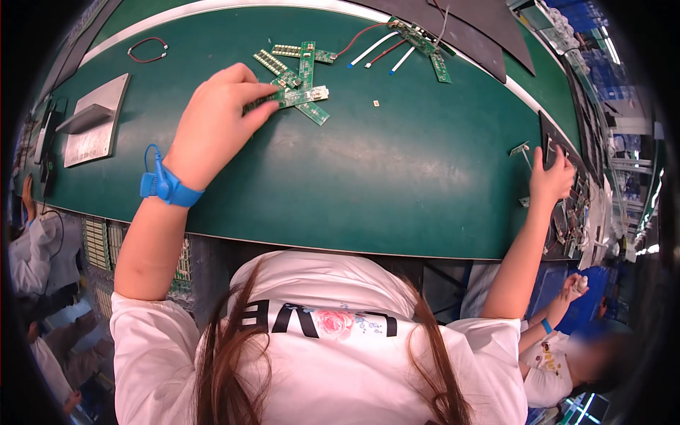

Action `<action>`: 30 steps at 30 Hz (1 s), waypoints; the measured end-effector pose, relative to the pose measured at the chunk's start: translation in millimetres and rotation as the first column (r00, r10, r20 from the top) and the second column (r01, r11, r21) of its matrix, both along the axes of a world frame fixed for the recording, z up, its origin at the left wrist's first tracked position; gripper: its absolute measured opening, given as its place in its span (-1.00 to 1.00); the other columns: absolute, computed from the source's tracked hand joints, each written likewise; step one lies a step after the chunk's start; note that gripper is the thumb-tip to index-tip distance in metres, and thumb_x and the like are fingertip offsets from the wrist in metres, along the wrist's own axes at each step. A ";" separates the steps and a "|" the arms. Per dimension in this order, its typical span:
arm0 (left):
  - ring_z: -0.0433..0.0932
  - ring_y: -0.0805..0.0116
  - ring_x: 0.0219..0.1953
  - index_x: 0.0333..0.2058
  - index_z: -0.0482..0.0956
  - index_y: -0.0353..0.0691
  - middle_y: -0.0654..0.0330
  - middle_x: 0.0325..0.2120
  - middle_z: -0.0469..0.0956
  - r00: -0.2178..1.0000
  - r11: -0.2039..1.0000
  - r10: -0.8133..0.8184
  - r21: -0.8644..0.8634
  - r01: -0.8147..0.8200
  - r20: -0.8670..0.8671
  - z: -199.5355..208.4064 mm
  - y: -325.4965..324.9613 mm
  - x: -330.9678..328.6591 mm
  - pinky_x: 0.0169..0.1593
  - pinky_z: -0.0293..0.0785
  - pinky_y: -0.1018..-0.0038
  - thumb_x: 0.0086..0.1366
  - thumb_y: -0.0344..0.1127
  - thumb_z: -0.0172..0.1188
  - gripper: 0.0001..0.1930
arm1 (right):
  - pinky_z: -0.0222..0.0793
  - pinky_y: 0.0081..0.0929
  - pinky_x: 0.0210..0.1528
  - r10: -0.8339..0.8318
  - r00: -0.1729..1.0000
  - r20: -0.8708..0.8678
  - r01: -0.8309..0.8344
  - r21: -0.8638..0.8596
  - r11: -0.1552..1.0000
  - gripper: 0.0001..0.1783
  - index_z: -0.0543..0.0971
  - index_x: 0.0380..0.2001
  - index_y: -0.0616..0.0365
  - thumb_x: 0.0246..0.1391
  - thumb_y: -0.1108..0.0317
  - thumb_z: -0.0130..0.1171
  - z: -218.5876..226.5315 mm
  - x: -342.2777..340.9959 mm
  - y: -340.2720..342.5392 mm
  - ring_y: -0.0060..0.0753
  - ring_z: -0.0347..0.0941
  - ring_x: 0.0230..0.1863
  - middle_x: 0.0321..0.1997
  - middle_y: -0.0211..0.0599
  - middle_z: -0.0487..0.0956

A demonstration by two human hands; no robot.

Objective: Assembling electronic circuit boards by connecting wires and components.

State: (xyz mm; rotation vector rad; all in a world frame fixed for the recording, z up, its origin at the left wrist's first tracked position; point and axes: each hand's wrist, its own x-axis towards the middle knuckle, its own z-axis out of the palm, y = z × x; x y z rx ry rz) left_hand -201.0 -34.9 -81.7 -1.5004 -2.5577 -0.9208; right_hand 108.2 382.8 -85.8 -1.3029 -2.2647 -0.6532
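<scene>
My left hand (219,117), with a blue wrist strap (170,185) below it, pinches a narrow green circuit board (301,96) between thumb and fingers. That board has a pale connector at its right end and lies over a loose group of other boards. Among them are an upright strip board (307,64), a slanted one (275,67) and one sticking out below (314,113). Far to the right, my right hand (552,176) is over a dark tray (547,131) at the table's edge, fingers apart. Nothing shows in its grasp. Small boards and wires (564,225) lie beside it.
A metal plate with an upright fin (98,120) stands at the left on the green table (397,184). A red-black wire loop (147,49) lies behind it. Wired boards (421,42) are at the back, a tiny pale piece (376,103) mid-table. Another person (559,361) sits at right.
</scene>
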 end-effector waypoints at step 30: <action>0.50 0.11 -0.07 -0.20 0.58 -0.20 0.05 -0.10 0.53 0.904 0.852 -0.395 0.301 0.427 -0.163 40.3 59.9 39.5 0.01 0.38 0.33 -0.06 -0.44 0.39 -0.63 | 0.12 -0.67 -0.58 -0.185 0.633 -0.752 -0.698 -0.452 -0.556 -0.68 0.58 -0.33 0.30 0.24 0.23 0.00 39.0 -123.9 -192.7 -0.71 0.17 -0.68 -0.72 -0.54 0.35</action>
